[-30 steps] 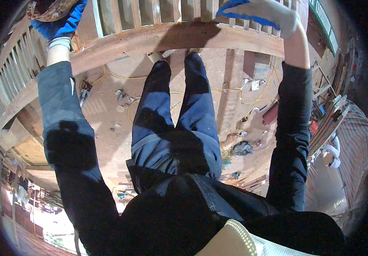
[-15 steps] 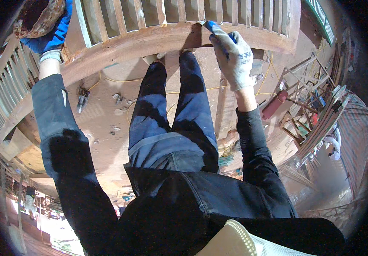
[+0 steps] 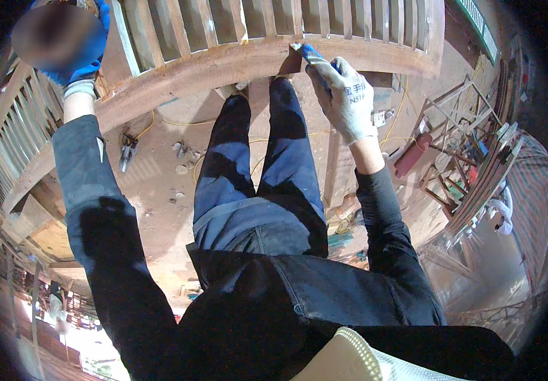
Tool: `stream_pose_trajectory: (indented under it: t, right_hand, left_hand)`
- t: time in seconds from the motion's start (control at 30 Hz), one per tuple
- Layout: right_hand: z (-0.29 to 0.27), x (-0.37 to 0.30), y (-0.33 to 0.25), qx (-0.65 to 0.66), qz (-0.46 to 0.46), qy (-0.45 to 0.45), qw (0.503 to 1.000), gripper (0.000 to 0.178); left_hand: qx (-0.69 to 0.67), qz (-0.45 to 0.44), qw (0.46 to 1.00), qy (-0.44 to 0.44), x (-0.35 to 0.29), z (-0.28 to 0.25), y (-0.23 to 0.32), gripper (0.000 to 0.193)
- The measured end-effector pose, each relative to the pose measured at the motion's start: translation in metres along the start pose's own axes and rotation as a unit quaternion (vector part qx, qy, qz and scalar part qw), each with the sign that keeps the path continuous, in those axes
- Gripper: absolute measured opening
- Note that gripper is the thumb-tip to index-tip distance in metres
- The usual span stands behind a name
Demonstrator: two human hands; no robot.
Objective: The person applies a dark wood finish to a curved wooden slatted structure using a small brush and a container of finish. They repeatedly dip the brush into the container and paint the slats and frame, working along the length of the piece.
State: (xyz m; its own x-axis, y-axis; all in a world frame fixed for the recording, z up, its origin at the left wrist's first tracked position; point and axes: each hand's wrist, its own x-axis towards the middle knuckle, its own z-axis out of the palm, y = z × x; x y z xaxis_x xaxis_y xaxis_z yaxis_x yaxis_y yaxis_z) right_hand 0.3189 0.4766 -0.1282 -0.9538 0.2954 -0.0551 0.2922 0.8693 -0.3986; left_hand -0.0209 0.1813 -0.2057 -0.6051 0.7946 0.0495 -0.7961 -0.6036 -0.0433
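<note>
My left hand (image 3: 82, 77), in a blue and white glove, is closed around a brown bowl-shaped container (image 3: 56, 32) at the upper left. Its shape is blurred at this moment, so its contents cannot be made out. My right hand (image 3: 345, 101), gloved the same way, pinches a small tool with a pale tip (image 3: 296, 47), mostly hidden by the fingers; it looks like a narrow scraper. That tip meets the curved brown wooden rail (image 3: 210, 65) just below its slats (image 3: 236, 22).
Another slatted wooden piece (image 3: 20, 140) stands at the left. On the floor lie a power tool (image 3: 129, 152) and a yellow cord (image 3: 185, 122). A dark red cylinder (image 3: 412, 154), wooden frames (image 3: 455, 114) and stacked boards (image 3: 483, 181) are at the right.
My right hand has drawn the tool slightly down, from the slat joint at the rail's upper edge onto the rail's face. My left hand still holds the container, shifted slightly with the view.
</note>
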Motion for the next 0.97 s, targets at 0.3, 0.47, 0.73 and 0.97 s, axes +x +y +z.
stream_pose_trajectory:
  t: [0.3, 0.47, 0.73, 0.97]
  right_hand:
    - [0.001, -0.004, 0.009, 0.005, 0.005, 0.001, 1.0, 0.024]
    - [-0.003, 0.004, 0.001, 0.002, 0.017, 0.031, 0.999, 0.023]
    - [-0.012, 0.009, -0.006, 0.034, 0.038, 0.003, 0.999, 0.025]
    - [-0.025, -0.005, -0.016, 0.025, 0.041, -0.067, 0.997, 0.034]
  left_hand:
    - [0.0, -0.005, 1.0, -0.009, -0.001, 0.004, -0.002, 0.092]
    - [0.001, -0.006, 1.0, -0.008, 0.0, 0.001, 0.002, 0.092]
    - [-0.002, 0.013, 0.999, 0.032, -0.003, 0.005, -0.003, 0.087]
    - [0.004, 0.019, 0.999, 0.035, 0.004, 0.01, -0.01, 0.082]
